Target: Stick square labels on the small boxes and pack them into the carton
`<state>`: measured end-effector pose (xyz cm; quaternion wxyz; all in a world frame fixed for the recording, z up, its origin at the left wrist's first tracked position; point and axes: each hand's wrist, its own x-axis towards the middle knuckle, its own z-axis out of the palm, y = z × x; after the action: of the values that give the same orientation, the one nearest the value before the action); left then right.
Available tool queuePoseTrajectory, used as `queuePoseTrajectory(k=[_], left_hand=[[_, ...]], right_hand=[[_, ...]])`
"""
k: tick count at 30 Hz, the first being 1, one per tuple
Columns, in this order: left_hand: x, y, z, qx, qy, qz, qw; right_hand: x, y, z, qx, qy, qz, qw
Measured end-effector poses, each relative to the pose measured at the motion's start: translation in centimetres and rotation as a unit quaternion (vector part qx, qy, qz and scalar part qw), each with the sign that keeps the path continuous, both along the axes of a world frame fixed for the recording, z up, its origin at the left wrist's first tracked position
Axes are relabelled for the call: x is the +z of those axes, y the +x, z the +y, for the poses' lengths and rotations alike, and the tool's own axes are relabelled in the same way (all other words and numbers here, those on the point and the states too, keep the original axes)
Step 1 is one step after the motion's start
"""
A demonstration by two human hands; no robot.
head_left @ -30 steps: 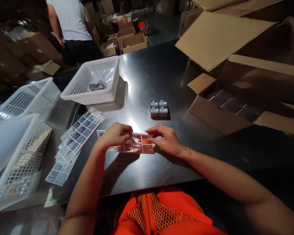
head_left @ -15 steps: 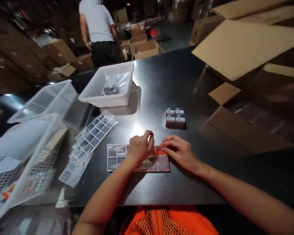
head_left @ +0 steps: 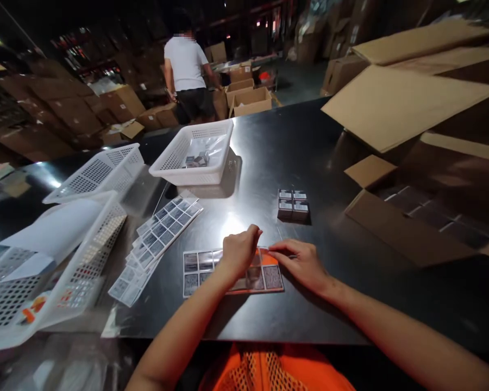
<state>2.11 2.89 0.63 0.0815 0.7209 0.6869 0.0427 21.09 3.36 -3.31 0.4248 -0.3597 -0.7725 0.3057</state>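
A sheet of printed labels [head_left: 273, 278] in a grid lies flat near the table's front edge. Over its middle is my left hand [head_left: 240, 252], thumb and fingertips pinched together just above the surface; whatever they hold is too small to make out. My right hand [head_left: 303, 262] has its thumb and index finger closed on the sheet's upper right edge. Behind the right hand stands a small block of dark boxes [head_left: 293, 205] with white labels on top. Several more label sheets [head_left: 163, 231] lie fanned out to the left.
White perforated baskets stand at the left: one [head_left: 212, 176] with small items and clear plastic, one [head_left: 93, 168] further left, and one [head_left: 100, 247] with papers. An open carton [head_left: 415, 231] stands at the right. A person [head_left: 191, 68] stands behind the table near cartons [head_left: 250, 103].
The view has tilted, so everything sits a little lower. My left fingertips have drawn closer together above the sheet. My right thumb and index finger have closed at its edge.
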Motion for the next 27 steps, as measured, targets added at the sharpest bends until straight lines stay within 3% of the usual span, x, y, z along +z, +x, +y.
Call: queuePoseTrajectory(k=[4,7,9,12,17,20,23,25,27], left_hand=[[-0.6,-0.5,-0.4,0.043,0.010,-0.009,0.999],[-1.0,-2.0,0.0,0.054,0.029,-0.045,0.997],[-1.2,-3.1,0.1,0.044,0.042,-0.082,0.995],[-1.0,-4.2,-0.4,0.003,0.056,-0.149,0.987],[-0.9,-4.1,-1.1,-0.078,0.068,-0.222,0.970],[-0.9,-3.8,-0.8,-0.080,0.077,-0.237,0.965],[-0.9,-3.6,-0.6,-0.032,0.083,-0.247,0.965],[-0.7,-3.4,-0.5,0.013,0.083,-0.255,0.963],[-0.4,-3.3,-0.5,0.041,0.077,-0.270,0.959]], right_hand=[[0.4,0.1,-0.8,0.048,0.233,-0.006,0.971],[1.7,0.7,-1.0,0.070,0.333,0.026,0.940],[2.7,1.4,-0.2,-0.016,0.351,-0.018,0.936],[3.6,2.6,2.7,-0.153,0.331,-0.173,0.915],[2.0,2.3,8.9,-0.166,0.337,-0.346,0.859],[0.8,1.9,9.9,-0.145,0.379,-0.372,0.835],[1.0,2.2,9.1,-0.140,0.398,-0.338,0.841],[1.7,2.2,8.2,-0.138,0.370,-0.291,0.872],[2.3,1.7,7.1,-0.137,0.311,-0.193,0.920]])
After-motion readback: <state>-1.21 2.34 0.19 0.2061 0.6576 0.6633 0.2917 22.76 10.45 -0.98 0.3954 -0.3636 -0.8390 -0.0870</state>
